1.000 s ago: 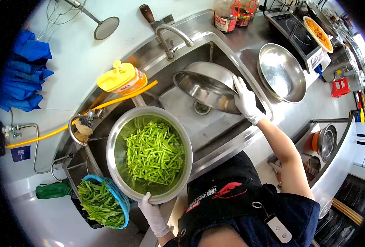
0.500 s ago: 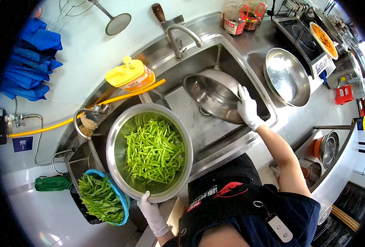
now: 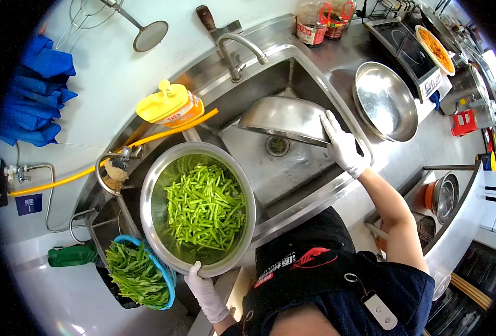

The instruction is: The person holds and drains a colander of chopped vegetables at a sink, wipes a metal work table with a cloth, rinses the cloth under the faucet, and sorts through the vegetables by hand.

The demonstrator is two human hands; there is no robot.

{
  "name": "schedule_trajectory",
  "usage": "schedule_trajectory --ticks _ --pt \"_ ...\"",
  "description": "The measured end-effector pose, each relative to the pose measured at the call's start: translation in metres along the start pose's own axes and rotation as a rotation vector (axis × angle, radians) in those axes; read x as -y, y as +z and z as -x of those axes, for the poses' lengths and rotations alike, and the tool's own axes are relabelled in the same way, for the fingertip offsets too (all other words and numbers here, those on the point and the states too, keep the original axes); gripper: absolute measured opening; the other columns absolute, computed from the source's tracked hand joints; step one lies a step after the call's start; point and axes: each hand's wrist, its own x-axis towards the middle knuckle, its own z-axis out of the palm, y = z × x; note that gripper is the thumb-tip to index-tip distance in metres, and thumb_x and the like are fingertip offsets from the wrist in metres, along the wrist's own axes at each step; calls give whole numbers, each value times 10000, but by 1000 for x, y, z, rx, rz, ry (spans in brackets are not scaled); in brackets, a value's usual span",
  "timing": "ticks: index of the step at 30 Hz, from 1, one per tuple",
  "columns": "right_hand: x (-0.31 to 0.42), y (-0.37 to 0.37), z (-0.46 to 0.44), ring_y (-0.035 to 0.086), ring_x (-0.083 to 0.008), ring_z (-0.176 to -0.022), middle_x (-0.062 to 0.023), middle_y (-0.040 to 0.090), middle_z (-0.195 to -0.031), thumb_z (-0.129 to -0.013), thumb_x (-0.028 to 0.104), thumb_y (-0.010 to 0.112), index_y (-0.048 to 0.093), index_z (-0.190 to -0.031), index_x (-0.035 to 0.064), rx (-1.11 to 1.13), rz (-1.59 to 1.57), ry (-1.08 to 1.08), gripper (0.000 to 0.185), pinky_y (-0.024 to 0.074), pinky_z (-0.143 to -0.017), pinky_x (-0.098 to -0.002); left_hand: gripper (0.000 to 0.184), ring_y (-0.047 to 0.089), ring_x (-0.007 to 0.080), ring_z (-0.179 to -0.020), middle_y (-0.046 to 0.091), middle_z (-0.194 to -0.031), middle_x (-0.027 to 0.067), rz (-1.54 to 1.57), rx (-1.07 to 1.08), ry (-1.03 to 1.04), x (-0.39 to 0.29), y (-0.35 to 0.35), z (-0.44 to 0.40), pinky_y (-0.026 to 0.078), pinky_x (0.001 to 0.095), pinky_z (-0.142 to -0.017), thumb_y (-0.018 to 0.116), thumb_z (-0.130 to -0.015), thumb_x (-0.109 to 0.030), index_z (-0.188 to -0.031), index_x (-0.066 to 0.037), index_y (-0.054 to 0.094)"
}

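My left hand (image 3: 201, 285), in a white glove, grips the near rim of a large steel bowl (image 3: 150, 224) that holds cut green stalks (image 3: 206, 207). My gloved right hand (image 3: 342, 147) is closed on the right rim of a second steel bowl (image 3: 284, 116), which is tilted mostly upside down over the sink basin (image 3: 259, 168). The drain (image 3: 277, 146) shows just below that bowl's lower edge. Some fingertips of both hands are hidden by the rims.
A blue basket (image 3: 167, 280) of leafy greens stands at the lower left. Behind the sink are a faucet (image 3: 237, 53), a yellow jug (image 3: 169, 105) and a cleaver (image 3: 217, 23). Another steel bowl (image 3: 385, 101) rests on the right counter beside a cooktop (image 3: 405, 47).
The bowl in my right hand has turned from showing its inside to showing its outer bottom. My left hand still holds the bowl of stalks, which has shifted slightly left.
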Motion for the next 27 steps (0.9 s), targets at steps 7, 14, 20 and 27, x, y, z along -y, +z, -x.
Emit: schedule_trajectory --ticks 7,14,20,27 --pt "19 -42 11 636 -322 -793 -177 369 -1386 -640 -85 533 408 -1335 82 52 -3 -45 725 517 -712 -369 257 542 165 -802 553 -923 86 -296 113 135 -3 -7 9 455 297 -718 529 -789 -85 -982 83 550" --pt "22 -78 19 595 -342 -971 -192 349 -1392 -605 -78 570 384 -1348 87 -185 -43 -289 784 504 -788 -365 165 546 147 -770 584 -874 74 -416 91 350 34 -15 -5 464 283 -705 561 -804 -63 -904 65 593" --pt "23 -124 33 538 -367 -1092 -195 374 -1382 -568 -106 575 412 -1333 75 -339 -102 -434 804 477 -861 -348 391 568 244 -905 540 -1053 125 258 -1 116 63 -5 -13 508 399 -778 564 -763 59 -1144 39 480" --pt "30 -150 37 536 -285 -1139 -183 527 -1252 -696 -140 550 504 -1264 31 -702 -291 -437 595 417 -956 -321 389 559 255 -882 537 -1031 122 219 -71 83 76 -17 -45 511 429 -744 587 -741 59 -1114 24 482"
